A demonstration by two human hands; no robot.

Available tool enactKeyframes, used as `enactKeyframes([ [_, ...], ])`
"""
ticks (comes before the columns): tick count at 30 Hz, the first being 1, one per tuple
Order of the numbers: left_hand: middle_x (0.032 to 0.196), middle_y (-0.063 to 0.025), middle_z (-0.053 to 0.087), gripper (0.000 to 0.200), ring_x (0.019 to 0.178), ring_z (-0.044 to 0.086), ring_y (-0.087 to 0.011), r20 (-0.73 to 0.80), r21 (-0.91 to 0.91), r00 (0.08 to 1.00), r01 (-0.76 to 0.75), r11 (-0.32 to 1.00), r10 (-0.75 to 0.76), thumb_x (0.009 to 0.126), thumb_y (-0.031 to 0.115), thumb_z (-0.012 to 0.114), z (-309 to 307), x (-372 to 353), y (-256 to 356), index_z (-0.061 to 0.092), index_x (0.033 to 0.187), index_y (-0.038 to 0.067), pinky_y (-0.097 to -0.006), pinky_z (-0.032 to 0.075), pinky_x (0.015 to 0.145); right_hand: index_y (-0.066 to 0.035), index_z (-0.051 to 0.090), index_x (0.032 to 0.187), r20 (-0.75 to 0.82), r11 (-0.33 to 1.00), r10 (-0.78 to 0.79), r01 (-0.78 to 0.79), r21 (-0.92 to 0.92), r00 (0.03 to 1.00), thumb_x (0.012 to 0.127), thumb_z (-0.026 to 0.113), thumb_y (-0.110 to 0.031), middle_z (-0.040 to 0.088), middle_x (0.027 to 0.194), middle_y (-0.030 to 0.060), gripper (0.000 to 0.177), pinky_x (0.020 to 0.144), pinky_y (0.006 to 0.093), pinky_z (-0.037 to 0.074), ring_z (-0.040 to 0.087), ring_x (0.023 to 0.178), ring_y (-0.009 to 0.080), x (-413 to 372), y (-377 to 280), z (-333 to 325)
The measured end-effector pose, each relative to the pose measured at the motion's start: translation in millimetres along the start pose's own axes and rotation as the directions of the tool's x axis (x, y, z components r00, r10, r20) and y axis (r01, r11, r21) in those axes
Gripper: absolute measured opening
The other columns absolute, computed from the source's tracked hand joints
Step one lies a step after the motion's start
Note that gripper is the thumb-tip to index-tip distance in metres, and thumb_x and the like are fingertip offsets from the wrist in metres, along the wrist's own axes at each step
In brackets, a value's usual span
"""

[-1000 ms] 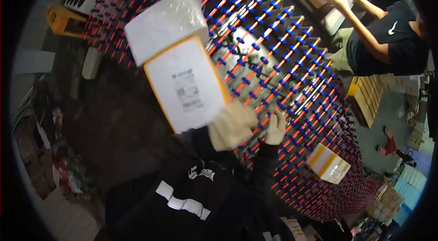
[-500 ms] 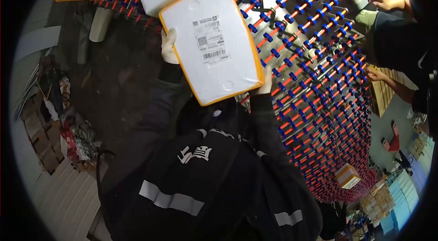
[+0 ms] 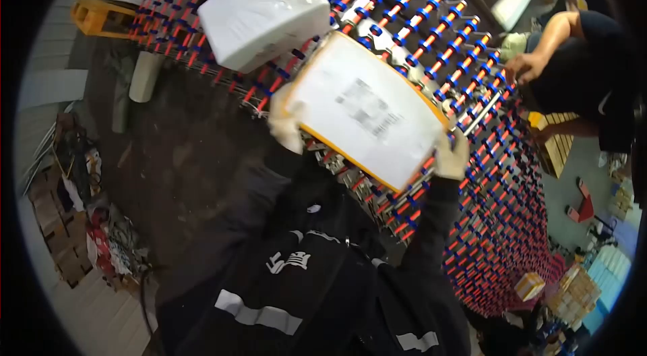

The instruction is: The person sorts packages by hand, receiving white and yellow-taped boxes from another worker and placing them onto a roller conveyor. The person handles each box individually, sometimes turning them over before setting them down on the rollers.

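Gripping a flat white parcel [image 3: 367, 110] with an orange edge, the two gloved hands clamp its opposite ends: the left hand [image 3: 286, 125] on one corner, the right hand [image 3: 451, 158] on the other. The parcel is held tilted just above the roller conveyor [image 3: 485, 221]. Its label is blurred, and its contents are sealed from view. Three packages show in all: this one, a plastic-wrapped white box [image 3: 264, 11] lying on the rollers beside it, and a small parcel [image 3: 530, 285] far down the line.
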State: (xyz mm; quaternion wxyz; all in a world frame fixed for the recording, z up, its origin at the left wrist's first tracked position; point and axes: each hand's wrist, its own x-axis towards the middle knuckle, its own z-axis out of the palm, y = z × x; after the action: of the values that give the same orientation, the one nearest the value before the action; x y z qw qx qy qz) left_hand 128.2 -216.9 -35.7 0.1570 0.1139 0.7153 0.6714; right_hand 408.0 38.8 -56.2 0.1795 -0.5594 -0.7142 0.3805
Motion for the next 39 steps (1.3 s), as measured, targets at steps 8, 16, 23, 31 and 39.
enactKeyframes([
  [8, 0.107, -0.0124, 0.073, 0.024, 0.1, 0.069, -0.0312, 0.377, 0.003, 0.818, -0.47, 0.883, 0.435, 0.077, -0.003, 0.069, 11.2, -24.5, 10.7, 0.073, 0.101, 0.0, -0.0429, 0.053, 0.09, 0.005, 0.066, 0.124, -0.264, 0.893, -0.179, 0.269, 0.361, 0.948, 0.102, 0.053, -0.007, 0.068, 0.124, 0.0142, 0.029, 0.101, 0.0334, 0.049, 0.064, 0.111, 0.0213, -46.8, -148.2, 10.4],
  [16, 0.139, -0.0172, 0.06, 0.049, 0.127, 0.057, -0.0292, -0.031, -0.532, 0.99, 0.103, 0.841, -0.141, 0.106, 0.031, 0.05, -185.3, 260.2, -96.1, 0.055, 0.14, -0.004, -0.0433, 0.044, 0.11, -0.003, 0.07, 0.124, 0.273, 0.751, -0.171, -0.054, 0.658, 0.947, 0.104, 0.061, -0.023, 0.073, 0.109, 0.0025, 0.03, 0.08, 0.024, 0.049, 0.065, 0.094, 0.0106, 78.6, -122.2, 211.1],
  [23, 0.147, -0.0171, 0.054, 0.059, 0.134, 0.053, -0.0332, 0.181, -0.771, 0.927, 0.341, 0.538, -0.328, 0.107, 0.042, 0.043, -136.0, 250.5, -67.5, 0.047, 0.149, 0.0, -0.0452, 0.041, 0.115, -0.001, 0.058, 0.138, 0.492, 0.863, -0.288, 0.0, 0.505, 0.822, 0.107, 0.048, -0.052, 0.064, 0.127, 0.0083, 0.06, 0.102, 0.0342, 0.044, 0.056, 0.117, 0.018, 134.8, -199.4, 322.5],
  [31, 0.142, -0.0179, 0.06, 0.081, 0.129, 0.06, -0.0279, 0.545, -0.512, 0.704, 0.71, 0.485, -0.455, 0.104, 0.066, 0.037, -58.6, 238.7, 4.2, 0.049, 0.148, -0.002, -0.0395, 0.045, 0.111, 0.003, 0.06, 0.13, 0.154, 0.883, -0.406, 0.343, 0.32, 0.901, 0.089, 0.073, -0.04, 0.059, 0.124, 0.0199, 0.06, 0.098, 0.0408, 0.049, 0.061, 0.114, 0.0331, 84.3, -245.6, 117.3],
  [39, 0.131, -0.0144, 0.065, 0.063, 0.119, 0.061, -0.0222, 0.554, -0.352, 0.828, 0.331, 0.875, -0.091, 0.105, 0.045, 0.055, 100.8, 250.7, 10.6, 0.053, 0.146, -0.003, -0.0325, 0.045, 0.106, 0.0, 0.065, 0.124, -0.056, 0.903, -0.41, 0.397, -0.165, 0.91, 0.105, 0.052, -0.046, 0.067, 0.123, 0.0277, 0.051, 0.1, 0.0406, 0.049, 0.063, 0.119, 0.0395, 237.2, -100.8, 108.0],
])
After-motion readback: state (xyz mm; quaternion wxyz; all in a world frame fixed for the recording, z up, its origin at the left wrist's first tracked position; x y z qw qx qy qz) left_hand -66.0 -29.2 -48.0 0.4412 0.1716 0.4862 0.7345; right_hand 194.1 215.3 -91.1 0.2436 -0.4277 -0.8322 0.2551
